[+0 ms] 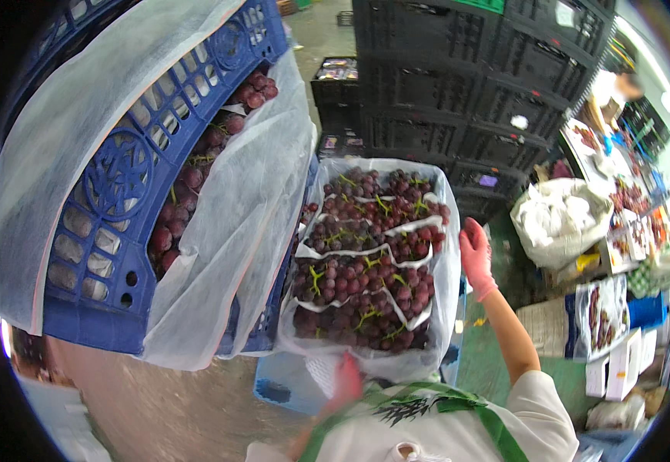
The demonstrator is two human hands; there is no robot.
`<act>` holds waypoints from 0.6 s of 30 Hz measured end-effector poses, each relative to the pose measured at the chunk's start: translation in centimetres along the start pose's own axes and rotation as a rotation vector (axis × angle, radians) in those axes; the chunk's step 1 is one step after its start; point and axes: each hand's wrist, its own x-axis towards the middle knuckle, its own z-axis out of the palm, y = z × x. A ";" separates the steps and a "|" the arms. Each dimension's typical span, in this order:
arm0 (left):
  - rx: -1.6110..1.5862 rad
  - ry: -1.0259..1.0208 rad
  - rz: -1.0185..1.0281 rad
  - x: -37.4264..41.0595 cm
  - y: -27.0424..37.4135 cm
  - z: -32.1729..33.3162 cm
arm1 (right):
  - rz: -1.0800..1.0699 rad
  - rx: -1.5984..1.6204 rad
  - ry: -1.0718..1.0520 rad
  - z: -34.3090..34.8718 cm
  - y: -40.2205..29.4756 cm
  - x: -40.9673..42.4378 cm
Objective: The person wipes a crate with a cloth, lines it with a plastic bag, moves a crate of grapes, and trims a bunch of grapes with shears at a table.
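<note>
A crate lined with white sheet, full of red grape bunches [363,274] parted by white paper, stands before me. My right hand [477,254], in a pink glove, is at the right side of the crate's liner [447,231], fingers together; whether it touches the liner is unclear. My left hand [346,378], also gloved in pink, is blurred at the crate's near edge, beside a piece of white foam netting [320,372]; whether it grips anything cannot be made out. Blue plastic crates [98,323] with grapes and white liner sheets rise at the left.
Black plastic crates [421,75] are stacked high ahead. A white sack [563,225] with crumpled white material stands at the right. Farther right, a person [606,98] is at a table [586,150] with grapes. A blue base [288,381] lies under the lined crate.
</note>
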 end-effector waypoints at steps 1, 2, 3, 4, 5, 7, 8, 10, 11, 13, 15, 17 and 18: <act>0.019 0.071 0.138 1.0 -4.6 0.2 | -0.095 -0.075 -0.062 1.7 0.5 2.7; 0.043 0.158 0.269 1.7 -9.4 0.4 | -0.065 -0.127 -0.159 4.2 -1.2 4.6; 0.011 0.229 0.285 2.4 -9.5 0.9 | -0.047 -0.180 -0.238 6.5 -3.0 7.3; -0.012 0.295 0.296 2.3 -8.1 1.4 | -0.301 -0.325 -0.246 8.5 -2.6 10.0; -0.227 0.405 0.187 2.4 -6.6 2.7 | -0.350 -0.353 -0.281 10.4 -2.6 13.0; -0.575 0.708 0.102 1.8 -1.0 5.1 | -0.512 -0.392 -0.328 15.1 -0.5 18.6; -0.698 0.886 0.103 1.7 1.0 5.8 | -0.515 -0.506 -0.414 17.3 0.0 20.6; -0.681 0.909 0.105 0.7 3.4 6.8 | -0.447 -0.767 -0.614 20.6 2.0 23.3; -0.673 0.914 0.106 0.4 4.8 7.2 | -0.413 -0.825 -0.669 21.7 3.4 24.4; -0.360 1.063 -0.123 1.6 9.1 8.2 | -0.171 -0.938 -0.979 22.8 12.5 31.9; -0.167 1.252 -0.284 2.7 4.2 8.8 | -0.123 -0.856 -1.341 24.6 10.6 30.3; -0.034 1.414 -0.157 3.1 -1.3 10.6 | -0.211 -1.030 -1.440 24.3 4.0 26.0; -0.021 1.334 -0.138 2.5 2.7 10.6 | -0.164 -0.965 -1.430 22.7 2.9 26.1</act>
